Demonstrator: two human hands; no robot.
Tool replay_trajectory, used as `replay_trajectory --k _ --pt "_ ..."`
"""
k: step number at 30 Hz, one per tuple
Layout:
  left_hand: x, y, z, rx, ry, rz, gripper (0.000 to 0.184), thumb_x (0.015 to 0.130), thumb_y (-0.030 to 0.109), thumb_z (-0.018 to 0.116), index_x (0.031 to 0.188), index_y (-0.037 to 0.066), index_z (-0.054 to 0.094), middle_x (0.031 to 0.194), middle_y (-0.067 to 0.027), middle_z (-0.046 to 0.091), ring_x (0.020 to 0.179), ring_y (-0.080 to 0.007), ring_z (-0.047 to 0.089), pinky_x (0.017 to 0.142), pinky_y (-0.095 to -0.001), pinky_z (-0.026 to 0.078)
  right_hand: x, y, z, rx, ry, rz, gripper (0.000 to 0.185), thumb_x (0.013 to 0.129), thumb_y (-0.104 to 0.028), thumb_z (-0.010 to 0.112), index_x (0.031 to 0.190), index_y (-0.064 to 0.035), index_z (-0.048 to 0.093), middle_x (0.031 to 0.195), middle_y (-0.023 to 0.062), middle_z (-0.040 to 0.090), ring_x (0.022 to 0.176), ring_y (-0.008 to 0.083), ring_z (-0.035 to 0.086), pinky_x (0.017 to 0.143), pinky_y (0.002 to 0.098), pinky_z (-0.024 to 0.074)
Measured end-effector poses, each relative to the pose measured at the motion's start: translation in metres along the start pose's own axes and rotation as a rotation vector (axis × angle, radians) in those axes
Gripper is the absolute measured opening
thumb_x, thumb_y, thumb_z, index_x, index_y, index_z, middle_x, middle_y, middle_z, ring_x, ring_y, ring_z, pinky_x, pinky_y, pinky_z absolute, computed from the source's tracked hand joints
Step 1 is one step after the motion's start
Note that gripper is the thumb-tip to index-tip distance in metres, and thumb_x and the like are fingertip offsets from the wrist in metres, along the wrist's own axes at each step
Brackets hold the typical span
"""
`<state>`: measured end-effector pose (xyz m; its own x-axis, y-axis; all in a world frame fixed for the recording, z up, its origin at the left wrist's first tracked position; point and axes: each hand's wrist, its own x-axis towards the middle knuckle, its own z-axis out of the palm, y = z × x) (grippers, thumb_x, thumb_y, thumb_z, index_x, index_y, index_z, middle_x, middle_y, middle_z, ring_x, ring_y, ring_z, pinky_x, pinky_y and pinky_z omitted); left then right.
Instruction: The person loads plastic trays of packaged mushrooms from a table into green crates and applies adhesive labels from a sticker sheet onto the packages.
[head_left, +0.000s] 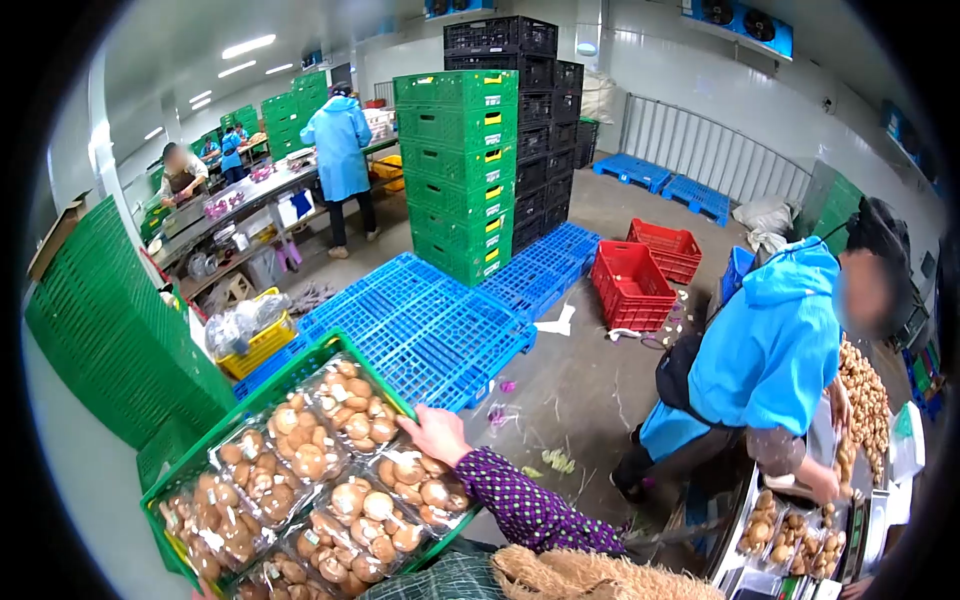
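Note:
A green plastic crate fills the lower left of the head view, tilted. Inside lie several clear-wrapped trays of brown mushrooms. My right hand, below a purple dotted sleeve, is closed over the crate's right-hand rim; its fingertips are partly hidden. Only a sliver of my left hand shows by the crate's lower left edge. Its fingers are out of sight.
Blue pallets lie ahead, with stacked green crates and black crates behind. Red crates stand on the littered floor. At right, a co-worker in blue handles mushrooms at a table. Green crates line the left.

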<state>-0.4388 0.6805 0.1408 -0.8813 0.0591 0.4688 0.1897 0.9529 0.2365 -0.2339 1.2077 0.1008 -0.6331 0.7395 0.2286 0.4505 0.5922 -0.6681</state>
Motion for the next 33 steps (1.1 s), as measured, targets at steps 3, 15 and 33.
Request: replay_trajectory --k 3,15,33 --pt "0.031 0.064 0.069 -0.06 -0.022 0.101 0.063 0.092 0.056 0.047 0.076 -0.003 0.065 0.066 -0.0227 0.061 0.058 -0.0409 0.056 0.054 -0.0486 0.041 0.034 0.059 -0.032 -0.087 0.005 0.112 0.048 0.09 -0.05 0.052 0.085 -0.0028 0.06 0.076 0.0205 0.066 0.074 0.0397 0.065 0.067 0.0506 0.0506" --pt "0.182 0.472 0.302 -0.291 -0.176 0.354 0.042 0.088 0.037 0.059 0.071 -0.002 0.057 0.072 -0.0246 0.06 0.069 -0.0433 0.058 0.063 -0.0517 0.043 0.197 0.242 -0.184 -0.316 0.184 0.572 0.051 0.088 -0.051 0.053 0.088 -0.002 0.065 0.082 0.0233 0.067 0.083 0.04 0.066 0.076 0.0494 0.0511" --pt "0.118 0.925 0.345 -0.324 -0.137 0.371 0.042 0.088 0.039 0.06 0.074 -0.001 0.059 0.071 -0.0242 0.061 0.07 -0.0419 0.06 0.063 -0.0504 0.044 0.414 0.533 -0.418 -0.323 0.417 0.467 0.041 0.088 -0.041 0.059 0.077 -0.0012 0.058 0.071 0.0233 0.064 0.072 0.0421 0.064 0.066 0.0508 0.0498"
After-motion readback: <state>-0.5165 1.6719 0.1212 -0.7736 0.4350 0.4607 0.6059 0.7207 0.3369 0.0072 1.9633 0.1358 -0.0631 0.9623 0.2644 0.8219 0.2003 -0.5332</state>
